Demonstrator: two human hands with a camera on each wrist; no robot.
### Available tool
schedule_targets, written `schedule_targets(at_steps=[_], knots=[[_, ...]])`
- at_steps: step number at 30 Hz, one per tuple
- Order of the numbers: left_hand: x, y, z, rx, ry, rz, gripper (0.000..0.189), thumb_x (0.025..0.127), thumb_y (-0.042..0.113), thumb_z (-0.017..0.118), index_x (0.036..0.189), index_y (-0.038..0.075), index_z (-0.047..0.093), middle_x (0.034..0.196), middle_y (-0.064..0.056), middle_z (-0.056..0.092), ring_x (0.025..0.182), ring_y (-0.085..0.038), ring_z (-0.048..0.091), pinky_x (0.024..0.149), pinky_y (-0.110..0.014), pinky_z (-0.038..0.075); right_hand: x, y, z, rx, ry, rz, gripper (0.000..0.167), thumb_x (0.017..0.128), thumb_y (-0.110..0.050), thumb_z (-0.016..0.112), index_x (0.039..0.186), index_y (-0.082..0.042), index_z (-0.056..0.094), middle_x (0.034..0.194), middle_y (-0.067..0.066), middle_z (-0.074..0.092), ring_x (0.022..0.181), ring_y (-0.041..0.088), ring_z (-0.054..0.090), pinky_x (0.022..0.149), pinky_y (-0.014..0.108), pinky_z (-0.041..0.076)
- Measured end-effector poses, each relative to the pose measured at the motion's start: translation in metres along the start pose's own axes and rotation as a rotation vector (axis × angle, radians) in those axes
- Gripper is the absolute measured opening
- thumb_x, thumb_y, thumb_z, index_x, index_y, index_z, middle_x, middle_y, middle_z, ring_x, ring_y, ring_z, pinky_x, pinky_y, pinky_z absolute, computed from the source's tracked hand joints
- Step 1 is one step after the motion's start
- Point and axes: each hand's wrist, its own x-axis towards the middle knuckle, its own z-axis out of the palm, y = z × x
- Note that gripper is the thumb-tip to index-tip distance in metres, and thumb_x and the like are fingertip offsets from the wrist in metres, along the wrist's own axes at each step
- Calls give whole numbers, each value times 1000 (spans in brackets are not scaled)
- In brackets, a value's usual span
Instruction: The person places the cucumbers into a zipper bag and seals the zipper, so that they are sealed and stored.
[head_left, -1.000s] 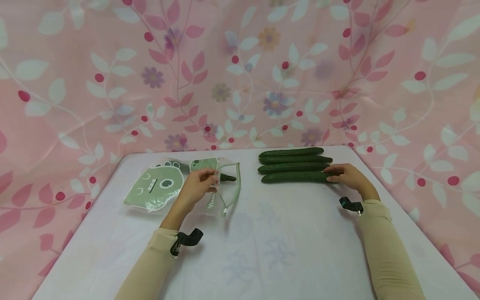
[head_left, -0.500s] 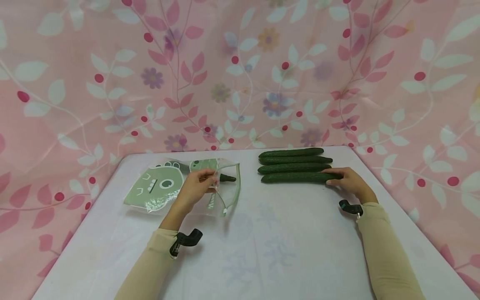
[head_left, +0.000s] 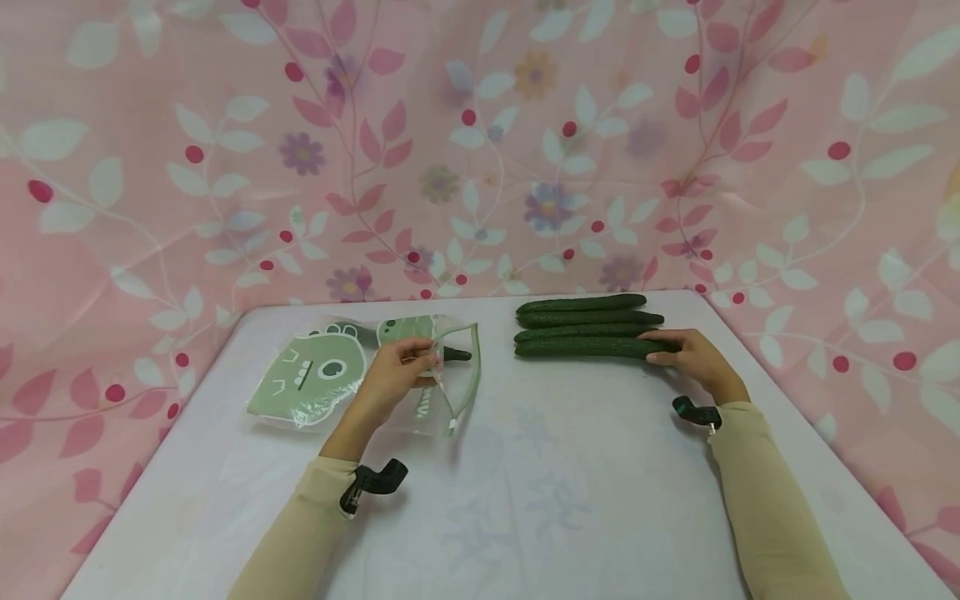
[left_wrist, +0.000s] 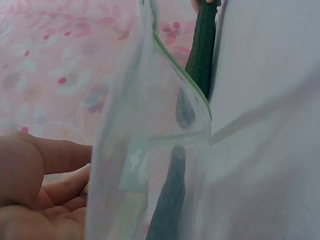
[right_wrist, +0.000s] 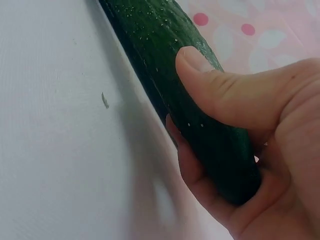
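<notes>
A clear slider bag [head_left: 303,392] printed with green cartoon monsters lies on the left side of the table, its green-edged mouth spread open to the right. My left hand [head_left: 392,371] pinches the upper film near that mouth. Inside the bag lies a cucumber [head_left: 457,355], its tip pointing at the opening; the printing hides the rest. On the right, my right hand [head_left: 693,360] grips the right end of the nearest cucumber [head_left: 577,347]. In the right wrist view the thumb lies on top of this cucumber [right_wrist: 165,65], with fingers curled beneath.
Behind the held cucumber, three more cucumbers [head_left: 581,305] lie side by side near the back edge. A white cloth covers the table [head_left: 525,500]. Pink floral fabric [head_left: 480,150] hangs behind and along both sides.
My right hand has closed further round the nearest cucumber and shifted it slightly left and back, so it now overlaps the one behind. My left hand and the bag stay nearly still.
</notes>
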Motion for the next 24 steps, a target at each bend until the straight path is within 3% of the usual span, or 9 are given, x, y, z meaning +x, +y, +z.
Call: schedule_targets(at_steps=[7, 11, 16, 18, 21, 24], knots=[[1, -1, 6, -46, 17, -11, 38, 103, 0, 64, 139, -12, 56, 114, -19, 60, 94, -20, 68, 82, -37, 61, -2, -5, 2, 25, 4, -16, 43, 97, -18, 78, 136, -5, 68, 153, 25, 47, 141, 40, 37, 109, 60, 33], [1, -1, 7, -39, 35, -20, 37, 102, 2, 65, 138, -10, 59, 113, -18, 60, 93, -20, 67, 81, -37, 61, -1, -10, 4, 35, 9, -40, 43, 97, -20, 78, 136, -6, 69, 148, 22, 52, 126, 35, 44, 96, 49, 37], [0, -2, 7, -17, 37, -18, 38, 102, 3, 65, 138, -10, 59, 116, -20, 62, 95, -22, 66, 83, -38, 61, -1, -16, 6, 40, 18, -43, 42, 97, -16, 77, 137, -5, 68, 119, 21, 57, 103, 29, 43, 82, 38, 38], [1, -2, 6, -15, 48, -22, 39, 102, 3, 66, 137, -10, 59, 117, -21, 62, 96, -22, 66, 84, -39, 61, -1, -23, 8, 46, 18, -48, 41, 98, -13, 76, 137, -3, 68, 116, 20, 56, 101, 28, 43, 80, 34, 40], [1, -2, 6, -23, 68, -36, 38, 101, 2, 66, 137, -9, 60, 117, -20, 63, 97, -22, 66, 85, -40, 60, -3, -40, 11, 69, 7, -77, 40, 97, -6, 74, 136, 2, 67, 126, 22, 58, 104, 28, 44, 79, 30, 43], [2, -2, 5, -40, 64, -41, 39, 101, 1, 65, 137, -11, 59, 116, -20, 62, 97, -21, 66, 86, -42, 60, -8, -62, 14, 76, -6, -97, 39, 97, -3, 73, 135, 5, 66, 125, 23, 60, 101, 28, 46, 80, 33, 45]])
